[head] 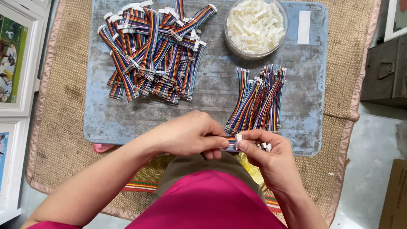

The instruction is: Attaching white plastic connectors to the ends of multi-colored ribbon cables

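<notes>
My left hand [188,135] pinches the end of a short rainbow ribbon cable [231,141] at the near edge of a worn blue board [203,95]. Facing it, my right hand [265,154] grips a small white plastic connector [238,140] against that cable end and keeps a few more white connectors in its palm. Just beyond my right hand lies a bundle of loose rainbow cables [258,101] with bare metal ends. At the far left of the board sits a pile of rainbow cables with white connectors fitted [152,51].
A clear round tub of white connectors [255,25] stands at the board's far right, beside a white strip [303,26]. The board lies on a woven straw mat [59,127]. Framed pictures [12,63] lean at the left, a metal box [386,72] and a cardboard box [394,195] at the right.
</notes>
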